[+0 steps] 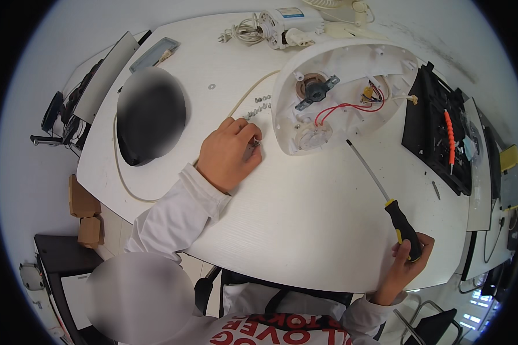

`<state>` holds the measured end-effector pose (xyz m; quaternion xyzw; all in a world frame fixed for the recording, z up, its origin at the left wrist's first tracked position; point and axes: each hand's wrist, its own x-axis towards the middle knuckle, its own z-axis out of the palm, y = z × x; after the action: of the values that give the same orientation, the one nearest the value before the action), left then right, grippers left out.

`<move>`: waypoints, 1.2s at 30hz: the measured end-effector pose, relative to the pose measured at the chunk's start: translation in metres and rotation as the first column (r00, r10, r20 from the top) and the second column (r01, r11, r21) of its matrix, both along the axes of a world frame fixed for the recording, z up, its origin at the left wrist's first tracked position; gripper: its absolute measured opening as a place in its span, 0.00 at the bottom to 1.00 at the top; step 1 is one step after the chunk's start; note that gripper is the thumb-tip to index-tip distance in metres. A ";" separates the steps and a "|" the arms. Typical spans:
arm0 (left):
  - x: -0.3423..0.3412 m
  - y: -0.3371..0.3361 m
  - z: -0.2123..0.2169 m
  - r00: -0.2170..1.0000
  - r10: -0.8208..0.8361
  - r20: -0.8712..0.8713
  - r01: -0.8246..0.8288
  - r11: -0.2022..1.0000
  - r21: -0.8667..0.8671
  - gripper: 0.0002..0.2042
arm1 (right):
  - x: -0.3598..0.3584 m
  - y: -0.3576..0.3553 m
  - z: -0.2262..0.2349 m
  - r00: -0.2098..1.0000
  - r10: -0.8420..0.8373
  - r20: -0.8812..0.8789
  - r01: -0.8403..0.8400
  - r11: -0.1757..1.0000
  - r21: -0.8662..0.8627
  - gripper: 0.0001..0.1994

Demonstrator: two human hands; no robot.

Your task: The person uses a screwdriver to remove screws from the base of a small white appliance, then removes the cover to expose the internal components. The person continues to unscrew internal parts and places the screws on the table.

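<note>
White worktop [305, 207]: carries an opened white housing [339, 92], underside up, red wires [345, 107] and a grey bracket [316, 91] showing inside.
Left hand [229, 152]: resting on worktop just left of housing, fingers curled onto a small screw [256, 142]; grip pinched, partly hidden.
Loose screws [259, 106]: in a short row just above left hand.
Right hand [407, 259]: at near right edge, clenched on the screwdriver [385, 198] handle; shaft slants up-left, tip near the housing rim.
Black tray [437, 138]: right of housing.
Cream cable [126, 184]: loops across left side.
</note>
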<state>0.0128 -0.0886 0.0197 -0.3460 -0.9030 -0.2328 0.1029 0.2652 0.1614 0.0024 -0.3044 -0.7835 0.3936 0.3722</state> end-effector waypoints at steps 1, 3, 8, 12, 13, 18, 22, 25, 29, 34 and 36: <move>0.000 0.000 0.000 1.000 0.000 0.001 0.000 1.000 0.001 0.07 | 0.000 0.003 -0.005 1.000 -0.008 -0.007 0.009 0.996 0.090 0.16; 0.000 0.000 -0.001 1.000 -0.004 0.000 0.004 1.000 0.003 0.07 | -0.003 -0.001 -0.002 1.000 -0.005 -0.015 0.008 0.988 0.157 0.15; 0.000 0.000 -0.002 1.000 -0.003 -0.012 0.003 1.000 0.006 0.07 | -0.006 -0.005 0.003 0.996 0.083 0.026 -0.087 0.952 0.292 0.25; 0.000 0.000 -0.001 1.000 -0.010 -0.020 0.011 1.000 0.010 0.06 | -0.006 -0.008 0.004 0.997 0.070 0.013 -0.071 0.974 0.213 0.24; 0.000 0.000 -0.002 1.000 -0.011 -0.020 0.011 1.000 0.010 0.06 | -0.005 -0.009 0.005 0.998 0.057 0.017 -0.059 0.983 0.176 0.22; -0.001 -0.001 -0.001 1.000 -0.016 -0.012 0.016 1.000 0.010 0.06 | 0.000 -0.001 -0.002 0.996 0.077 0.032 -0.081 0.987 0.137 0.18; -0.001 0.000 -0.001 1.000 -0.017 -0.015 0.017 1.000 0.012 0.06 | -0.001 -0.004 0.003 0.993 0.116 0.023 -0.115 0.992 -0.048 0.23; -0.001 -0.001 -0.002 1.000 -0.014 -0.017 0.014 1.000 0.015 0.06 | -0.004 -0.006 0.003 0.992 0.125 -0.019 -0.126 0.986 -0.109 0.24; 0.000 0.000 0.000 1.000 -0.006 0.006 0.006 1.000 0.014 0.06 | -0.005 -0.008 0.006 0.992 0.124 -0.037 -0.128 0.982 -0.137 0.24; 0.001 0.000 0.002 1.000 0.003 0.017 -0.003 1.000 0.013 0.06 | -0.004 -0.007 0.002 0.997 0.079 0.006 -0.079 0.987 0.139 0.19; 0.001 0.000 0.002 1.000 0.003 0.020 -0.003 1.000 0.014 0.06 | -0.006 -0.008 0.002 0.998 0.057 0.003 -0.056 0.977 0.207 0.22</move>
<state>0.0140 -0.0884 0.0213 -0.3414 -0.9029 -0.2426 0.0968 0.2593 0.1532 0.0045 -0.2411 -0.8281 0.3205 0.3917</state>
